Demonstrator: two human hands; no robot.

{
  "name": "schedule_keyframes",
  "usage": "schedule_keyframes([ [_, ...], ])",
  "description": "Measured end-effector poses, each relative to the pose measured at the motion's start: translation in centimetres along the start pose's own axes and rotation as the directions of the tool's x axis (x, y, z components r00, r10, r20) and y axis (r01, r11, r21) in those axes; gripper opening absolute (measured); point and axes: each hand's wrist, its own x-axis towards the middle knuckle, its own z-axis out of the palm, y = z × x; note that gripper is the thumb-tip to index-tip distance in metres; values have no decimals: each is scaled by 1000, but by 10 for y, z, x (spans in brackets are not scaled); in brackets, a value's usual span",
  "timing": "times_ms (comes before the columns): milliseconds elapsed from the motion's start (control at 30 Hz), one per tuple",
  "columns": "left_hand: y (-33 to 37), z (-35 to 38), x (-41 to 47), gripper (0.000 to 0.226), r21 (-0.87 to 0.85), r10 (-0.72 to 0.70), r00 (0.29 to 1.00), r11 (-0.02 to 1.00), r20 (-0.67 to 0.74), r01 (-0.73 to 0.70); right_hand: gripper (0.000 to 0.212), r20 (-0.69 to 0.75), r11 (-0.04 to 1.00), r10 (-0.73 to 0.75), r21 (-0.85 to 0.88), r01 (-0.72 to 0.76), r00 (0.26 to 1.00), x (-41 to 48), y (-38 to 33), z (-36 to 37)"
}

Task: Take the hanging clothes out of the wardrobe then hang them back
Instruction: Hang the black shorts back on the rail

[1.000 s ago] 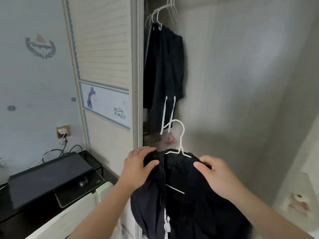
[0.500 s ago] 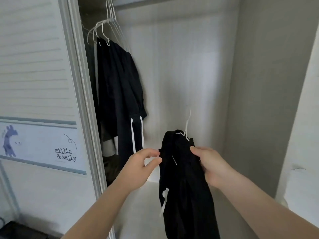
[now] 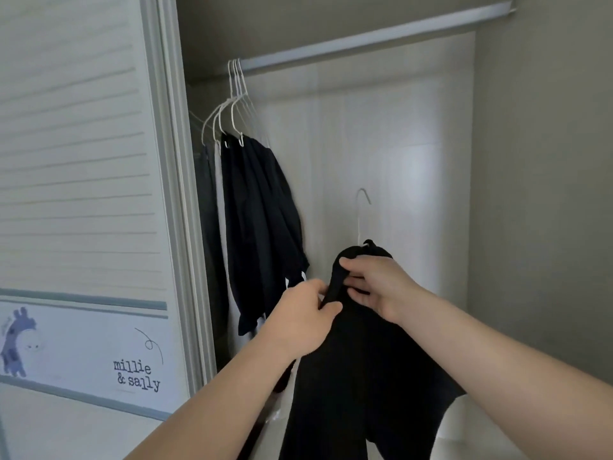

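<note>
Both hands, left hand [image 3: 306,313] and right hand [image 3: 378,287], clamped on black garment [image 3: 365,376]; white hanger hook [image 3: 362,207] best lifted toward rail [image 3: 365,38] at twelve o'clock.

Single head-worn view, wide-angle, facing forward into the open wardrobe [image 3: 381,144], tilted slightly up toward the rail [image 3: 365,38]. Close range: both forearms enter from bottom edge. Sliding door [image 3: 83,194] fills left side. No second view.
</note>
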Motion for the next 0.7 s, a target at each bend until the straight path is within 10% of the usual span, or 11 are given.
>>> schedule_keyframes([
  [267,-6,-39,79,34,171,61,935,985,-349,-1,26,59,960,-216,-167,223,975,57,-57,2],
  [700,21,-151,206,26,518,299,778,855,-552,39,77,367,957,-282,45,286,887,188,-172,28],
])
